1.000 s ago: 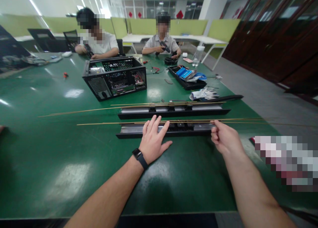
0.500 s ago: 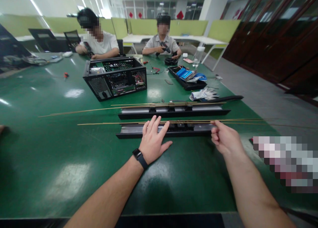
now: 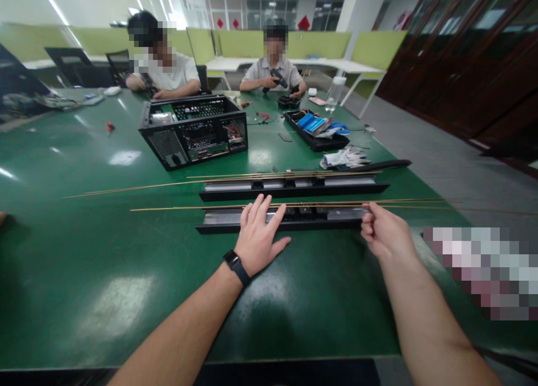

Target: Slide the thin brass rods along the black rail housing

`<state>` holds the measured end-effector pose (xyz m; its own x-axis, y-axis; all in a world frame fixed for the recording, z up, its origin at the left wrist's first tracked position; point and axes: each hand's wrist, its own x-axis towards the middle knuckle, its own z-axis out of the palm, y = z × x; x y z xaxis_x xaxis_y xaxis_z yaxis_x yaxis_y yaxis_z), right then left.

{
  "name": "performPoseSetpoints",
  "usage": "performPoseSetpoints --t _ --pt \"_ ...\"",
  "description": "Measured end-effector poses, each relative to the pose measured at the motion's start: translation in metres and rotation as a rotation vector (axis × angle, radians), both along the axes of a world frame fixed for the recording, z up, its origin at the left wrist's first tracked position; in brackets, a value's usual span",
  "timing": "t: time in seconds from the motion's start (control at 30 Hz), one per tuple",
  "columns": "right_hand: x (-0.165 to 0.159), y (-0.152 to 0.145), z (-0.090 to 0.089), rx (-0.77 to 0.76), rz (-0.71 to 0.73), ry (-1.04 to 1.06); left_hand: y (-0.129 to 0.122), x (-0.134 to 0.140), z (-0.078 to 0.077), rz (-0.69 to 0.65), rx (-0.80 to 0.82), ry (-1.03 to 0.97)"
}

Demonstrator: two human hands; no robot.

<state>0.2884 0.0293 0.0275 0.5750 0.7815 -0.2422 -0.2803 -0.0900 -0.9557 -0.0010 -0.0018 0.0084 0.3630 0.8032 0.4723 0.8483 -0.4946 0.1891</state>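
Note:
My left hand (image 3: 259,237), with a dark watch on its wrist, lies with fingers spread over the near long black channel (image 3: 222,227) with a grey inside. Its fingertips reach the thin brass-coloured rods (image 3: 176,208) lying along that channel. At the channel's right end my right hand (image 3: 386,229) is closed in a pinch on the rods, which run on past it to the right. Just behind lies a second black channel (image 3: 294,194), with more thin rods (image 3: 138,189) along it. How many rods my right hand pinches I cannot tell.
An open black computer case (image 3: 193,131) stands behind the channels. To its right are a black tray (image 3: 317,142) with blue parts and white gloves (image 3: 344,158). Two people sit across the green table (image 3: 126,296). A blurred-out patch (image 3: 483,268) covers something at right.
My right hand has shifted slightly to the right along the rods. My left hand stays nearly in place over the near channel.

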Motion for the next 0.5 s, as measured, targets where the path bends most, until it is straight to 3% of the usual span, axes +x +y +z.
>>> performPoseSetpoints --t 0.27,0.5 --pt "-0.0054 -0.0009 -0.0014 -0.006 0.064 -0.015 -0.0002 0.0001 0.0006 -0.004 -0.002 0.002" --pt "-0.0001 -0.0004 -0.0023 0.02 0.02 -0.012 0.0004 -0.0003 -0.0006 -0.009 0.006 -0.001"
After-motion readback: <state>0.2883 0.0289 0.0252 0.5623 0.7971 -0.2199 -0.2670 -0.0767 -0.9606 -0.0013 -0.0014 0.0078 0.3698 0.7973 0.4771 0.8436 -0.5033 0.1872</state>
